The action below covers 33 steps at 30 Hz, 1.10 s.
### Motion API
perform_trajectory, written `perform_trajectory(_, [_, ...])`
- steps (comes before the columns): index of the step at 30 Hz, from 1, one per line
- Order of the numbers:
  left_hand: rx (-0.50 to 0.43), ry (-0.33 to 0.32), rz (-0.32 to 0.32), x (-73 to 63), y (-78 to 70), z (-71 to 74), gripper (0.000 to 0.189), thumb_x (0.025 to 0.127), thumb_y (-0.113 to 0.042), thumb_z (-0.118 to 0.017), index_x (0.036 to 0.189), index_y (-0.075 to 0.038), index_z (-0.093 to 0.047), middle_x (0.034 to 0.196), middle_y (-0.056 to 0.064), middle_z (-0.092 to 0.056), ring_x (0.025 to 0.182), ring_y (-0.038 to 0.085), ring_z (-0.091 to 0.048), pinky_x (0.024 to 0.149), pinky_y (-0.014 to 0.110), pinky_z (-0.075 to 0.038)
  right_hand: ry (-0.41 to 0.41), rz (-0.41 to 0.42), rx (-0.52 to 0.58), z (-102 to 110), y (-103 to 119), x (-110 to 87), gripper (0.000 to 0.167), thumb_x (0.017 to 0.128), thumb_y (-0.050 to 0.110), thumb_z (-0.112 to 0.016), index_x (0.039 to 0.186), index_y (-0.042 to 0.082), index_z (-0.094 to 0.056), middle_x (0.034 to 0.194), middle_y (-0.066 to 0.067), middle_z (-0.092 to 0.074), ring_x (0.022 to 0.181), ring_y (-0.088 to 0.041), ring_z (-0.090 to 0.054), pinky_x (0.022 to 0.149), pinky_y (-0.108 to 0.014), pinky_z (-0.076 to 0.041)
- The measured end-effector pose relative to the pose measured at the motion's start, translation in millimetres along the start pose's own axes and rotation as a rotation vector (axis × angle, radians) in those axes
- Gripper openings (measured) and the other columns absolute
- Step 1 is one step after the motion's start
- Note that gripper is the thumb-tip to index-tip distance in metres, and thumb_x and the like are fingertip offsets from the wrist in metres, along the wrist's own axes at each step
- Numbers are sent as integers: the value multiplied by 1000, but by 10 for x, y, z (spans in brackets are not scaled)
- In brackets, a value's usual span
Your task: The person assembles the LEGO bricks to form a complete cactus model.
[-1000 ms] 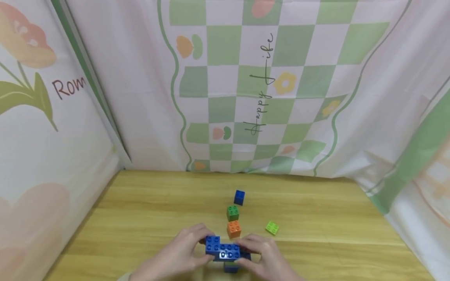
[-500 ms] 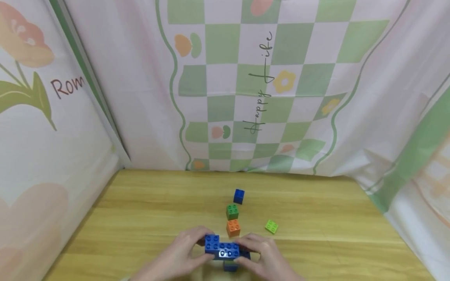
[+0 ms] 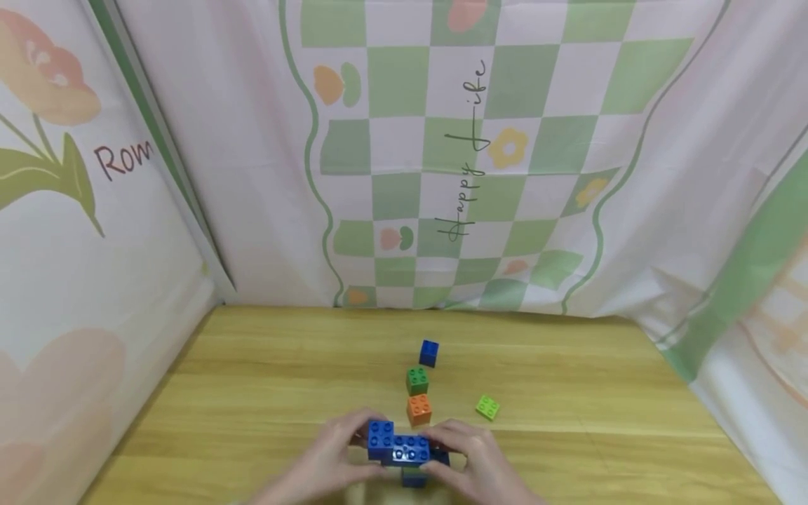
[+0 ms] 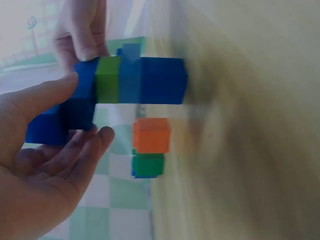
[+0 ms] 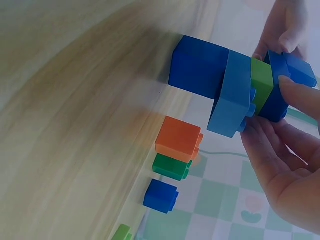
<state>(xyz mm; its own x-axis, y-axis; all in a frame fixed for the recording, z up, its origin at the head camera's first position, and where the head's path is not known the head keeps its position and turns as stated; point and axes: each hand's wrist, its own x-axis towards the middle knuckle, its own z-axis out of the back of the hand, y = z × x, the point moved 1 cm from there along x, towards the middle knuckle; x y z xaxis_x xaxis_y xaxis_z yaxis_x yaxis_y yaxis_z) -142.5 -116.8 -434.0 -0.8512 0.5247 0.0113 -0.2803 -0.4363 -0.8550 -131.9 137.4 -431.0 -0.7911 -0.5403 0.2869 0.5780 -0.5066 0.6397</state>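
Observation:
A stack of toy building bricks stands upright between both hands near the table's front edge. At its foot is a blue brick, under a lighter blue brick that juts to one side. A light green brick comes above them, then a long blue brick. On the long brick's left end sits a square blue brick. My left hand holds the stack's upper left end, thumb in front, fingers behind. My right hand pinches the long brick from the right.
Behind the stack, an orange brick, a green brick and a blue brick stand in a rough row on the wooden table. A flat lime brick lies to the right. Patterned curtains enclose the table.
My left thumb has slid slightly lower on the front of the stack, showing more of the square blue brick. The right hand and the loose bricks stay in place.

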Motion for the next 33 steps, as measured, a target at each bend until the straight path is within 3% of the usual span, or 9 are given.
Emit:
perform_trajectory(5, [-109,-13,58,36,98,-100,57,78,-30,-82,127,-13,-60,115,-5,-70,101,3,-65,91,19,-55,10,-29,12,1,0,-4,42,91,41,-67,123,15,-68,116,-3,-73,103,-10,-68,84,-25,-60])
perform_trajectory(10, [-211,-28,14,47,174,-204,58,77,-26,-83,128,-9,-60,118,-1,-70,105,5,-66,93,14,-51,18,-40,35,3,-12,-14,42,91,41,-67,124,14,-67,117,-3,-73,104,-9,-68,85,-25,-60])
perform_trajectory(14, [-280,-11,11,57,239,-269,54,77,-24,-83,126,-13,-62,117,0,-72,103,4,-68,92,13,-51,25,-42,58,0,-24,-21,43,91,41,-66,125,14,-67,117,-3,-73,105,-8,-68,86,-24,-60])
perform_trajectory(23, [-306,12,11,128,343,-371,43,80,-25,-83,120,-21,-68,114,-4,-74,103,4,-68,92,17,-51,2,16,45,-9,-23,-22,41,92,38,-67,126,15,-66,117,-3,-73,106,-11,-69,86,-27,-60])
perform_trajectory(33, [-352,-3,-50,181,338,-460,46,81,-21,-81,125,-20,-67,120,2,-73,105,3,-69,93,16,-52,35,-31,59,-12,-47,-13,41,92,40,-67,127,18,-65,117,-1,-72,107,-8,-67,86,-26,-60])
